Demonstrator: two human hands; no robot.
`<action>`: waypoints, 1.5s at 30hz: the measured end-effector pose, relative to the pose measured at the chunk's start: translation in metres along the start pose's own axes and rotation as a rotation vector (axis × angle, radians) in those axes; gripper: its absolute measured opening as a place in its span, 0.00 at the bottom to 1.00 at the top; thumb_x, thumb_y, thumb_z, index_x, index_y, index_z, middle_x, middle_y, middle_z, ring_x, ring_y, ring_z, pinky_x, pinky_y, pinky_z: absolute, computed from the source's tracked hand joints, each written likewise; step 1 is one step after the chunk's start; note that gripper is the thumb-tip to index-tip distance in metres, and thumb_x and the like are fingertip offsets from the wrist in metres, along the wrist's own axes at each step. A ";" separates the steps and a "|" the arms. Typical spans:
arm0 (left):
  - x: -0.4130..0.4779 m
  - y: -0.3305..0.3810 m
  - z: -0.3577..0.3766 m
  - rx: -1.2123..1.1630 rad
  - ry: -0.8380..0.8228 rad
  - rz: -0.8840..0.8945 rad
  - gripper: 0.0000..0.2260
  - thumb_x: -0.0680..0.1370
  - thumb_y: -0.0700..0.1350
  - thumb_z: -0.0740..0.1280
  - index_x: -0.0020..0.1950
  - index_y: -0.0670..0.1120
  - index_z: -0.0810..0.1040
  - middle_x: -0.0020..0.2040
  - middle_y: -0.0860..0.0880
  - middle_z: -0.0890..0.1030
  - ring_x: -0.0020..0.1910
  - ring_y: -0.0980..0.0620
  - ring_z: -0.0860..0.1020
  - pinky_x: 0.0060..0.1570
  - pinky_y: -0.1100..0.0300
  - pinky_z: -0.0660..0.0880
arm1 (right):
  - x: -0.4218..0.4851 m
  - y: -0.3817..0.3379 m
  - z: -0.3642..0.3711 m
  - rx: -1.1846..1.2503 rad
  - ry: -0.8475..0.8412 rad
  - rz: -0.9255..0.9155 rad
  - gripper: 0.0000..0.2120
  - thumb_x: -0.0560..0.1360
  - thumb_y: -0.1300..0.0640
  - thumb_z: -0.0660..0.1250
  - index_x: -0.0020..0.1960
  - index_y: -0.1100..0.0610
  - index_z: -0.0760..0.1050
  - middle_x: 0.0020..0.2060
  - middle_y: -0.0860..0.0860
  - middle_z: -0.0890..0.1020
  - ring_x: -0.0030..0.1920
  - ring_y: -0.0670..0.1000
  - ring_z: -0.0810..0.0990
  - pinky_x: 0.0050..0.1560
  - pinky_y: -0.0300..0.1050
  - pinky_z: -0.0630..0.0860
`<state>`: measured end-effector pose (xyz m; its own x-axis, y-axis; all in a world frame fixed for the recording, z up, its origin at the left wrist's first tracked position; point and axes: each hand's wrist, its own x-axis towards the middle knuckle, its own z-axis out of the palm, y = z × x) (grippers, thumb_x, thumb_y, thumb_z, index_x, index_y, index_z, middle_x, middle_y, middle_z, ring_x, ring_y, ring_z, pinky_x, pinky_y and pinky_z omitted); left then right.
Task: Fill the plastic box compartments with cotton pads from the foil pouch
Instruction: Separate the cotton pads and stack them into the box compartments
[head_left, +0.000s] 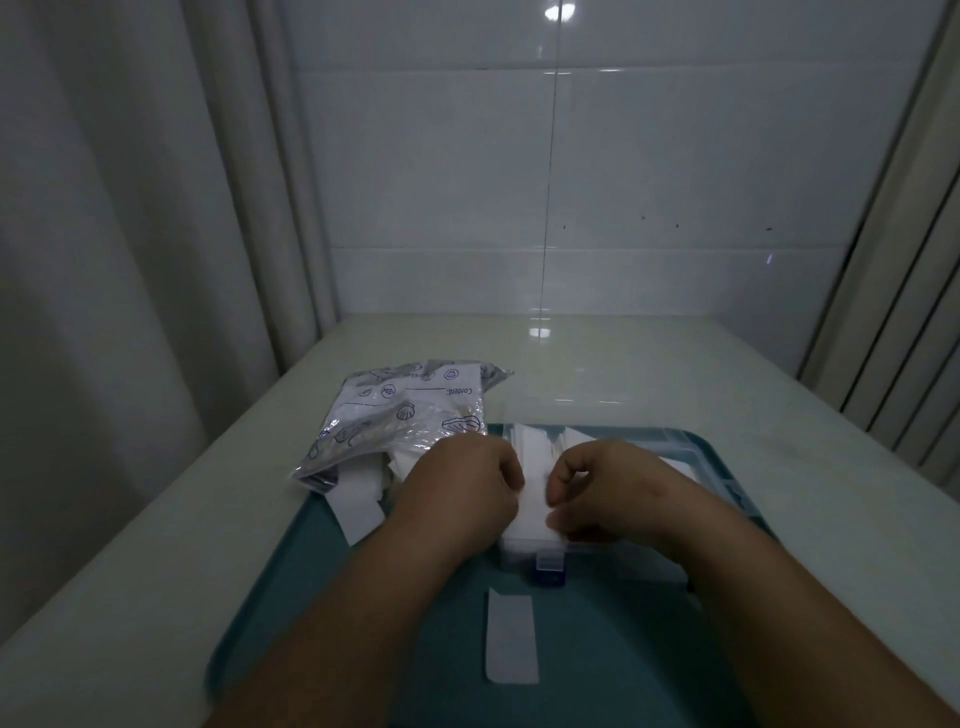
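A clear plastic box sits on a teal tray, its lid open toward the wall. White cotton pads lie stacked in its near compartment, and more pads show at the back. My left hand and my right hand hover over the box with fingers curled, pinching the top of the near stack from either side. The foil pouch, printed with shells, lies left of the box with pads spilling from its mouth.
One loose pad lies on the tray in front of the box. The tray rests on a pale counter against a tiled wall. A curtain hangs at the left and vertical slats stand at the right.
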<state>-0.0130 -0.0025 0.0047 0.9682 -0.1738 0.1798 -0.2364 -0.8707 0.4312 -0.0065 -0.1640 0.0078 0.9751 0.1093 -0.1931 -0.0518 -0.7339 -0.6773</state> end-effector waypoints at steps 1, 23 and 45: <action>0.000 0.000 0.001 0.016 -0.002 0.002 0.09 0.75 0.43 0.67 0.51 0.53 0.82 0.51 0.53 0.81 0.49 0.55 0.77 0.48 0.63 0.72 | 0.000 0.000 0.000 -0.017 -0.008 -0.006 0.07 0.68 0.60 0.76 0.42 0.52 0.81 0.42 0.49 0.83 0.45 0.48 0.82 0.48 0.44 0.82; -0.001 -0.003 -0.011 0.073 -0.144 0.125 0.09 0.77 0.48 0.66 0.54 0.54 0.83 0.51 0.55 0.82 0.48 0.56 0.78 0.50 0.61 0.74 | 0.003 0.002 0.001 -0.192 0.020 -0.124 0.04 0.71 0.53 0.73 0.46 0.47 0.85 0.39 0.44 0.84 0.37 0.41 0.81 0.40 0.35 0.77; -0.017 0.002 -0.015 0.421 -0.572 0.141 0.13 0.69 0.54 0.74 0.41 0.44 0.79 0.34 0.51 0.75 0.36 0.52 0.75 0.38 0.57 0.73 | 0.001 -0.002 -0.001 -0.065 0.167 -0.247 0.01 0.73 0.51 0.71 0.43 0.47 0.81 0.40 0.45 0.83 0.40 0.43 0.80 0.45 0.42 0.80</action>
<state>-0.0308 0.0054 0.0156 0.8492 -0.4105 -0.3323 -0.4222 -0.9056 0.0398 -0.0053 -0.1628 0.0100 0.9787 0.1818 0.0949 0.1998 -0.7410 -0.6411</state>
